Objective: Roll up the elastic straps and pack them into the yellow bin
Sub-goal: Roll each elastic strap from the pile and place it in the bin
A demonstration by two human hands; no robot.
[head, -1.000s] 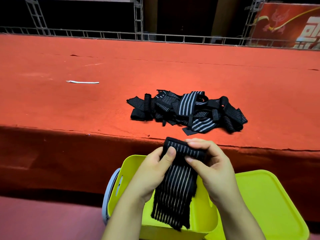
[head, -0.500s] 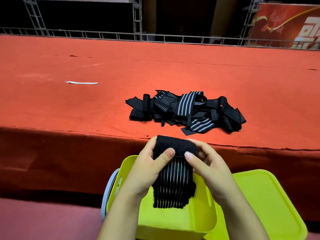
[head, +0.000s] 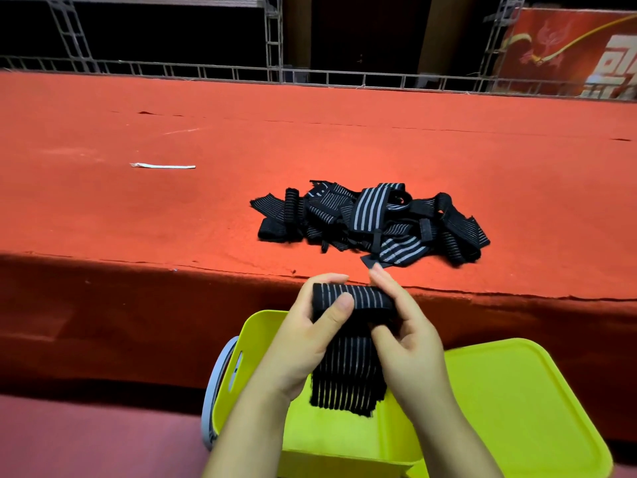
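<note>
A black elastic strap with grey stripes (head: 348, 374) is partly rolled, the roll at its top and a short tail hanging down. My left hand (head: 310, 336) grips the left end of the roll, thumb across its front. My right hand (head: 403, 326) pinches the right end, thumb tucked under the roll. Both hold it above the open yellow bin (head: 331, 439), just in front of the table's edge. A tangled pile of more black striped straps (head: 372, 222) lies on the red table beyond.
The red carpeted table (head: 172, 208) stretches wide, with a thin white strip (head: 162, 165) on its left part. A yellow lid (head: 524, 401) lies right of the bin. A white ring-shaped object (head: 215, 384) leans at the bin's left side. Metal truss railing (head: 310, 75) runs behind.
The roll has grown thicker and the hanging tail has become shorter as both hands turned the strap. The striped side of the roll now faces me.
</note>
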